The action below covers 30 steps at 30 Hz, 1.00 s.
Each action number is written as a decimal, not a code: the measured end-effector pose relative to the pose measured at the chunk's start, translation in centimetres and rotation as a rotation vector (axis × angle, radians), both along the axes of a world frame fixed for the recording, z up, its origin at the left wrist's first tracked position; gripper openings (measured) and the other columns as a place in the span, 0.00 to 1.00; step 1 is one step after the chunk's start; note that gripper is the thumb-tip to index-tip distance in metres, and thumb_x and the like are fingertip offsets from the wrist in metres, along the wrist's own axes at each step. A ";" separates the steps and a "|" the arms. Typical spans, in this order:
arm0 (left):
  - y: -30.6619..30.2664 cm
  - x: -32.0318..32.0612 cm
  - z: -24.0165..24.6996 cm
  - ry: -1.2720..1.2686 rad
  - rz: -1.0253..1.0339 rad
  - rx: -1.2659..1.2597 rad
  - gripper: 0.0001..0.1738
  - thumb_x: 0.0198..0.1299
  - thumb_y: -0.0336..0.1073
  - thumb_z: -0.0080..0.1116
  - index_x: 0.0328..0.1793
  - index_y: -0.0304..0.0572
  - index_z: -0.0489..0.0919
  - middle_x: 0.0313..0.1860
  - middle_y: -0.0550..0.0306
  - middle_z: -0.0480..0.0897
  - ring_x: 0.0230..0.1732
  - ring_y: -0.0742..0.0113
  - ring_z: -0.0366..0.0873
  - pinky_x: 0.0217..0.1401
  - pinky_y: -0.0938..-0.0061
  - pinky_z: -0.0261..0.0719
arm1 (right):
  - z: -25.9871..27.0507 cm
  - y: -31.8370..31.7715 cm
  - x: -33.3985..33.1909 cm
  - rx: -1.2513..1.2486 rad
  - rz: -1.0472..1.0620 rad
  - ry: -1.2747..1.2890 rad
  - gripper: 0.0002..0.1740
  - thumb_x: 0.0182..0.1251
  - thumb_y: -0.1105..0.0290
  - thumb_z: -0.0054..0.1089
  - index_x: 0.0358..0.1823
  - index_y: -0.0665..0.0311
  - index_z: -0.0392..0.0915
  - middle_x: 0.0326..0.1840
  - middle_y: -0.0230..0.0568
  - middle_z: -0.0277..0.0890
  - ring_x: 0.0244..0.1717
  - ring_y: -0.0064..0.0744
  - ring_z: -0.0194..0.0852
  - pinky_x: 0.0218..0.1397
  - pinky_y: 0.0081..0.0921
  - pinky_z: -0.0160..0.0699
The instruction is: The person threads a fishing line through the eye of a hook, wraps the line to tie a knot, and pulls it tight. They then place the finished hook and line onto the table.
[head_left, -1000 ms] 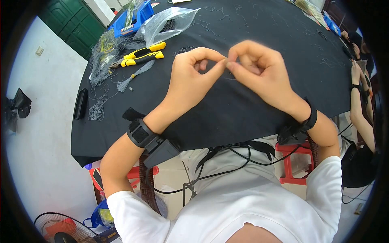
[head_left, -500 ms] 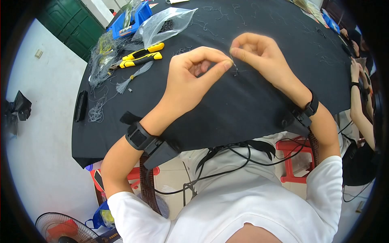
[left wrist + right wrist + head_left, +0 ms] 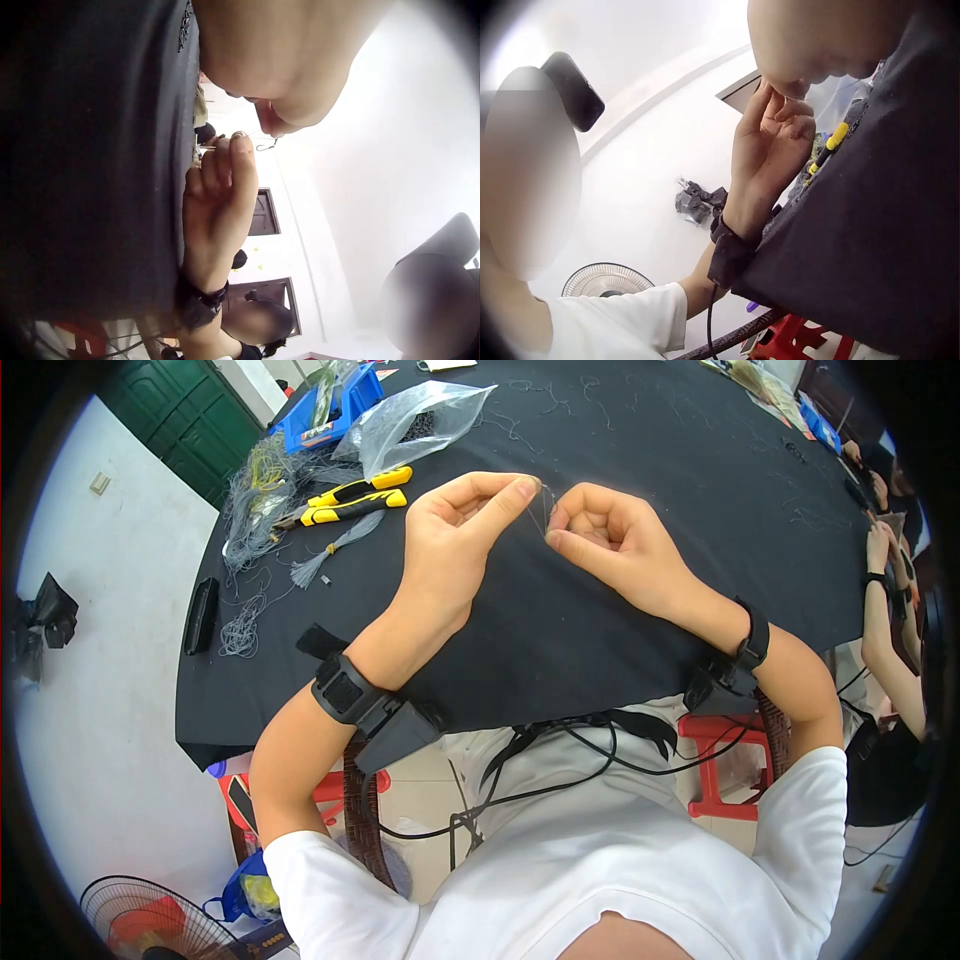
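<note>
Over the black tablecloth both hands work on a thin line (image 3: 544, 520) that spans the short gap between them. My left hand (image 3: 455, 525) pinches one part between thumb and forefinger. Lower and to the right, my right hand (image 3: 625, 545) pinches another part with thumb and forefinger, its other fingers curled. Close to the fingertips in the left wrist view, a small dark hook-shaped piece (image 3: 266, 147) hangs on the line. In the right wrist view the right hand's own fingertips are largely hidden behind its palm.
On the black tablecloth (image 3: 600, 650), yellow-and-black pliers (image 3: 355, 508) lie left of the hands, beside a tied bundle of grey line (image 3: 340, 548) and tangled line (image 3: 240, 630). Behind are a clear bag of small dark pieces (image 3: 425, 425) and a blue bin (image 3: 335, 410). Another person's arm (image 3: 880, 590) is at right.
The hands first met at the fingertips, then parted with the right hand higher. Now the left hand has shifted left and up, the right hand down, with line stretched between them.
</note>
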State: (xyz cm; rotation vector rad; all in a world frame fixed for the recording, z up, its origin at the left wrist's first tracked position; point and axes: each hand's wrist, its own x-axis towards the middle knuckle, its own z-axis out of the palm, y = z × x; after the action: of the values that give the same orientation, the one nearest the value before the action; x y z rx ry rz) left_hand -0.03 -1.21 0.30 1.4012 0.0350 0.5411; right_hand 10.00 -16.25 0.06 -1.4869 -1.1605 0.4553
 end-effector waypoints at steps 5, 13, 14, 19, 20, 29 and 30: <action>0.0 0.0 -0.1 0.041 0.057 0.049 0.10 0.58 0.34 0.61 0.42 0.36 0.81 0.35 0.65 0.81 0.29 0.86 0.65 0.32 0.88 0.60 | 0.3 -0.2 -0.7 0.031 -0.005 -0.106 0.05 0.59 0.73 0.59 0.33 0.65 0.74 0.16 0.18 0.53 0.18 0.10 0.46 0.22 0.14 0.49; 0.2 0.8 -0.8 -0.132 0.117 0.514 0.02 0.52 0.28 0.62 0.32 0.37 0.82 0.24 0.69 0.79 0.23 0.83 0.58 0.24 0.85 0.57 | 1.7 -1.0 -1.7 0.134 -0.126 -0.284 0.05 0.60 0.73 0.59 0.36 0.63 0.74 0.16 0.21 0.53 0.18 0.12 0.46 0.21 0.16 0.48; 0.3 0.6 -0.7 -0.099 0.094 0.548 0.03 0.53 0.27 0.61 0.34 0.35 0.82 0.28 0.66 0.79 0.26 0.84 0.61 0.27 0.87 0.59 | 2.1 -1.0 -1.7 0.148 -0.138 -0.305 0.05 0.60 0.73 0.59 0.36 0.64 0.75 0.16 0.21 0.53 0.18 0.11 0.46 0.21 0.15 0.48; 0.0 0.0 -0.1 -0.070 -0.033 0.626 0.06 0.56 0.24 0.59 0.40 0.32 0.80 0.36 0.60 0.80 0.34 0.83 0.71 0.36 0.89 0.67 | 2.7 -1.0 0.0 0.194 -0.198 -0.318 0.05 0.61 0.72 0.58 0.36 0.64 0.75 0.15 0.20 0.55 0.18 0.10 0.47 0.21 0.14 0.47; 0.0 0.0 -0.1 -0.078 -0.054 0.615 0.06 0.57 0.24 0.59 0.40 0.32 0.80 0.37 0.60 0.80 0.35 0.82 0.72 0.38 0.88 0.68 | 2.7 -1.0 0.3 0.191 -0.209 -0.309 0.05 0.61 0.72 0.59 0.36 0.65 0.75 0.15 0.19 0.55 0.18 0.10 0.46 0.21 0.14 0.47; -0.5 -0.4 0.1 -0.074 -0.171 0.246 0.07 0.58 0.27 0.59 0.42 0.32 0.80 0.40 0.58 0.81 0.42 0.77 0.76 0.47 0.84 0.72 | 1.0 -0.5 2.2 0.047 -0.122 -0.012 0.09 0.63 0.67 0.58 0.37 0.66 0.76 0.19 0.18 0.65 0.21 0.07 0.53 0.24 0.12 0.51; -0.5 -0.5 0.1 -0.061 -0.155 0.232 0.08 0.58 0.27 0.59 0.43 0.32 0.80 0.40 0.58 0.81 0.42 0.77 0.76 0.47 0.84 0.72 | 1.0 -0.6 2.0 0.011 -0.111 0.038 0.09 0.63 0.66 0.58 0.38 0.66 0.77 0.20 0.18 0.65 0.21 0.07 0.54 0.24 0.11 0.51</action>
State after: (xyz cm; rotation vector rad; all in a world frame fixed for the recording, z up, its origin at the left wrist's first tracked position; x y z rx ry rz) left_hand -0.50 -1.66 0.42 1.5972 -0.1895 0.4691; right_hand 11.97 -16.80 1.10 -1.5181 -1.0437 0.3989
